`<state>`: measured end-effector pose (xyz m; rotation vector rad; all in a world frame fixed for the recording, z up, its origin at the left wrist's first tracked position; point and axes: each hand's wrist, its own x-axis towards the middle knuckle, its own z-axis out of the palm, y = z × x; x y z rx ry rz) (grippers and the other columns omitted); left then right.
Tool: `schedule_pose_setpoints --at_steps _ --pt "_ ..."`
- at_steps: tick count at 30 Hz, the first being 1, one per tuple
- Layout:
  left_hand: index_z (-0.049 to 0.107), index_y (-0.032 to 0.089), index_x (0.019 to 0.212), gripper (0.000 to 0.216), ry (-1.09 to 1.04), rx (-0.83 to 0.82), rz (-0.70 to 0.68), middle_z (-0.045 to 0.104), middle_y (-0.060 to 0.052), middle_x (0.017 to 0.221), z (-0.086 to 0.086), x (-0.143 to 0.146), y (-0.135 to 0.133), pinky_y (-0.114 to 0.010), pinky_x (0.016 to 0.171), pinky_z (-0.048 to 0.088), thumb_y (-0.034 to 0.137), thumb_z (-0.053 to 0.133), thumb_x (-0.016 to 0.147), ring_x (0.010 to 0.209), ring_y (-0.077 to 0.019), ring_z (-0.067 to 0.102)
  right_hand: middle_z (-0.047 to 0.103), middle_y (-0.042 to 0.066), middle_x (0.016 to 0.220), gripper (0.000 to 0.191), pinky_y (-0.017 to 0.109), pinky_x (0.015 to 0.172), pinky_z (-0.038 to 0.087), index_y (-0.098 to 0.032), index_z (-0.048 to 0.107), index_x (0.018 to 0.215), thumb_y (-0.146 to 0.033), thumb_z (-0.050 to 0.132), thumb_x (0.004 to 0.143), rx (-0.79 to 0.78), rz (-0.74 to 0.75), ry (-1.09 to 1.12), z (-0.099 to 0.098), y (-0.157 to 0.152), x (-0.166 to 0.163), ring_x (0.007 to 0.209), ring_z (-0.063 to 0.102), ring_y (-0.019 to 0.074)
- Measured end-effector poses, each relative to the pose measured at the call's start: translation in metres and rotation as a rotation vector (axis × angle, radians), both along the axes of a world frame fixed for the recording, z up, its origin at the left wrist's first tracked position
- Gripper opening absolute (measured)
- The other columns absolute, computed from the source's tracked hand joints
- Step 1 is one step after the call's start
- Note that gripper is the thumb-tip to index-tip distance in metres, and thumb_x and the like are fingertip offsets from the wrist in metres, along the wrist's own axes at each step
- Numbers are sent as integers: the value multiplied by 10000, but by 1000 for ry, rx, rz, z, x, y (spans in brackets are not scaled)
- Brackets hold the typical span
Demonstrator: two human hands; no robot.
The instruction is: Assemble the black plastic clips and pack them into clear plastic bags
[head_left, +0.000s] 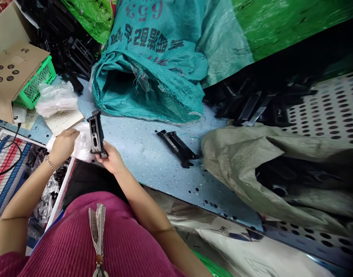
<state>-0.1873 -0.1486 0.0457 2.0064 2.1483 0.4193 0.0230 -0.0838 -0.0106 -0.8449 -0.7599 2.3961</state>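
Observation:
In my right hand [114, 158] is a black plastic part [96, 134], long and slotted, gripped at its lower end and tilted upright. My left hand [64, 145], with a bracelet at the wrist, has its fingers closed on a thin white plastic bag [84, 144] at the table's near edge. The bag lies right beside the black part. A stack of white plastic bags [57, 100] rests just beyond my left hand, by a flat pale board [63, 122]. Another black plastic part [178, 147] lies on the blue speckled table [130, 150] to the right.
An open teal woven sack [153, 88] lies at the back. More black parts are piled at back left [75, 57] and at right [251, 102]. An open grey sack [234, 154] holds black parts. A green basket [36, 82] and cardboard box [14, 73] stand left.

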Motion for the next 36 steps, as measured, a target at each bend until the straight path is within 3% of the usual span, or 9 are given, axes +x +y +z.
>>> schedule_pose_setpoints --at_steps 3,6,12,17,20,23,26,31,36 --pt "614 148 1384 586 -166 77 0 619 -125 1412 -11 -16 5 -459 1159 478 38 421 842 1314 -258 584 562 -28 595 476 185 376 278 -189 612 755 -598 842 675 -25 216 -37 3 -12 18 457 447 78" --pt "513 143 1494 658 -198 107 -20 547 -145 1495 -16 -18 -4 -474 1216 421 38 426 850 1412 -271 512 529 -48 606 459 170 364 197 -182 572 735 -540 853 673 5 213 -144 2 -18 20 439 403 48" --pt "229 220 1646 846 -253 104 -287 390 -137 1637 -8 47 -53 -442 1231 409 -32 380 853 1511 -252 400 494 -68 605 411 163 378 161 -179 563 755 -477 840 699 -9 115 -108 5 -18 5 443 386 38" --pt "292 271 1619 832 -385 128 -446 524 -116 1528 -7 77 -74 -416 1159 496 -45 398 857 1416 -213 519 391 -97 541 375 142 373 205 -190 495 691 -321 845 717 -292 58 37 -3 -35 6 443 317 38" --pt "393 279 1553 774 -387 119 -391 527 -125 1475 -8 66 -75 -411 1126 518 -42 416 848 1372 -218 547 472 -63 601 206 133 348 238 -173 570 791 -255 759 798 -509 102 183 -9 -44 11 460 343 52" --pt "463 247 1447 665 -272 123 -228 499 -158 1426 -12 56 -75 -418 997 587 -20 447 839 1266 -253 604 508 -47 649 180 131 343 262 -180 569 817 -258 732 825 -536 22 278 -9 -46 15 467 333 53" --pt "444 219 1384 598 -230 197 -146 513 -170 1345 -15 64 -77 -424 918 601 -1 476 828 1201 -274 618 500 -54 654 286 140 367 258 -202 523 775 -336 775 800 -350 -132 193 -3 -47 15 482 336 51" --pt "470 250 1361 531 -471 167 -324 555 -131 1287 -6 84 -75 -382 899 577 100 542 857 1115 -233 627 446 -65 625 274 223 475 343 -237 577 861 -482 698 878 233 -144 -184 6 -53 16 520 387 99" --pt "438 261 1377 472 -971 228 296 583 -120 1283 -5 80 -44 -365 878 556 486 475 963 1051 -203 636 648 78 1004 224 423 948 485 -243 639 1141 -383 537 1000 911 -96 -422 30 -61 14 982 599 248"
